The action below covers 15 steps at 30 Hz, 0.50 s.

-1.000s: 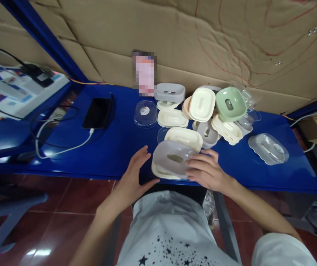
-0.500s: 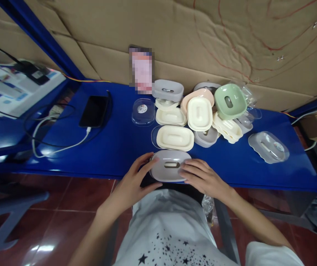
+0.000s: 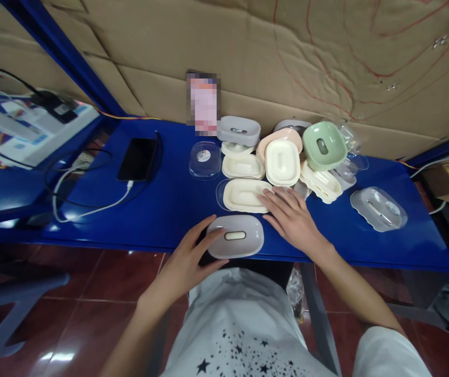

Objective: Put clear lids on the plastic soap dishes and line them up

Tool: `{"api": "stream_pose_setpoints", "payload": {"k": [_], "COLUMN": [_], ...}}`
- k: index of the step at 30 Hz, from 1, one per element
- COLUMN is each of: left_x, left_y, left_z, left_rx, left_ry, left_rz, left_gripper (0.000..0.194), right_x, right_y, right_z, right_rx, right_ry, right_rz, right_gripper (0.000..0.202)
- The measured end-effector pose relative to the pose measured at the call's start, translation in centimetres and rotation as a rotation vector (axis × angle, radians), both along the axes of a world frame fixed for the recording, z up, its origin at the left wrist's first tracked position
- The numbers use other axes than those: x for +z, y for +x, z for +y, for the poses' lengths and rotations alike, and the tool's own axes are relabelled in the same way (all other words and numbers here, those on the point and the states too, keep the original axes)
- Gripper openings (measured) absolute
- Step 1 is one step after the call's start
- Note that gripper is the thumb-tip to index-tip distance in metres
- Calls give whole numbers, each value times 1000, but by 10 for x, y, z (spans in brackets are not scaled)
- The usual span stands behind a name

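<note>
Grey oval soap dish (image 3: 235,236), slotted top, lying flat at the blue table's (image 3: 161,209) near edge, apparently upside down

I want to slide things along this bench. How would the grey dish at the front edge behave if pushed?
The grey dish looks like thin moulded plastic, so probably stiff and light. It lies low and flat, so it would likely slide, not tip. On the glossy table edge it might slip off; the left hand steadies it.

Blue table (image 3: 161,209) runs wide across, flattened cardboard sheets (image 3: 248,52) line the wall behind it, glossy red-brown tiled floor (image 3: 71,303) below catches light, a blue frame post (image 3: 63,57) slants upper left.
</note>
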<state>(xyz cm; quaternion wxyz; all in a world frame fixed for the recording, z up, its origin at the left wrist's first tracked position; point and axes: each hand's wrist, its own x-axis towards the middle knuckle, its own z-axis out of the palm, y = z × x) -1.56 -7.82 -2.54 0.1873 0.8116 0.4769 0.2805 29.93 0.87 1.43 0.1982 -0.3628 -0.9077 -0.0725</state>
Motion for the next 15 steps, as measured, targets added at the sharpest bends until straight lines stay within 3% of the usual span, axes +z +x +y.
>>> {"api": "stream_pose_setpoints", "payload": {"k": [3,5,10,15], "left_x": [1,0,-2,-3], "left_y": [-1,-5,-28,-67], "left_z": [-1,-1,-1,3], "left_rx": [31,51,140,331], "left_ry": [-63,-73,-2,107], "left_rz": [-14,-16,10,63], "left_gripper": [67,67,48,44], "right_x": [3,5,0,-23], "right_y": [-2,3,38,67], "right_z": [10,2,-51,-97], "right_rx": [11,44,14,-122], "right_ry": [61,59,-45,-111], "right_rz": [26,85,190,181], "right_gripper": [33,30,40,37]}}
